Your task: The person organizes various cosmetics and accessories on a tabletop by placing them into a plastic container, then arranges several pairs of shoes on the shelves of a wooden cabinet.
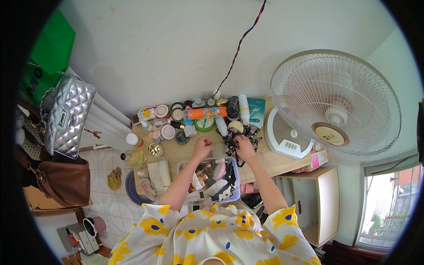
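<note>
At one o'clock from the well-filled plastic bin on the table, the right hand pinched a dark floral pouch, the left hand's grip was unclear, and, with bottles and jars crowding twelve o'clock, much sorting seemed left.

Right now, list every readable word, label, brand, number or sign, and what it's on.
Printed wording isn't copied here; by place:
Green item at far left: large dark letters, legible, not quoted.
Teal packet: pale print, too small to read.
Fan hub: a mark, too blurred to read.
Fan base buttons: markings too small to read.
</note>
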{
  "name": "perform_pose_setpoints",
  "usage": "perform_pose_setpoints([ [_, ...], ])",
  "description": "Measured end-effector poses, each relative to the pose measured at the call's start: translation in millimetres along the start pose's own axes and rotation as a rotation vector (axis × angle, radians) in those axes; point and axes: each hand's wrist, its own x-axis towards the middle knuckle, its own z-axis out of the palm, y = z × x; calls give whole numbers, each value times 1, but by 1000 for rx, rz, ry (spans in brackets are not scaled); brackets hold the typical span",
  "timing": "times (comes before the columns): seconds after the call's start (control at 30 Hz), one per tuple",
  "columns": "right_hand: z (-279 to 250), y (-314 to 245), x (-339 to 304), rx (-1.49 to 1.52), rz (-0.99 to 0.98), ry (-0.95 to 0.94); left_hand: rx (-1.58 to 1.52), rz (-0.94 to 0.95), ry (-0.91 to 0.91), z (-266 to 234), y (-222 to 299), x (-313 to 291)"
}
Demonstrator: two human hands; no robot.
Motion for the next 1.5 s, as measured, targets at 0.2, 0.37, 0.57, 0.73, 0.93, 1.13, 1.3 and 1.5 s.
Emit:
perform_pose_setpoints([
  [0.2,-38,-19,-7,260,21,184,-323,-61,-52,14,70,-28],
  [0.37,-51,-44,-25,491,69,225,-420,-2,-26,13,96,-51],
  [0.57,-22,-58,-68,838,176,-46,0,91,35,1,106,-105],
  [0.73,22,-46,-100,416,108,61,249,179,-44,5,71,-135],
  [0.93,42,-53,-108,-48,-93,139,419,306,-89,5,61,-146],
  [1.13,26,-61,-99,-142,-119,68,557,294,-89,7,81,-140],
  [1.3,17,-61,-95,136,-181,-21,738,518,-109,8,88,-133],
  [1.5,28,-47,-100,536,-129,-224,813,413,-362,8,76,-125],
])
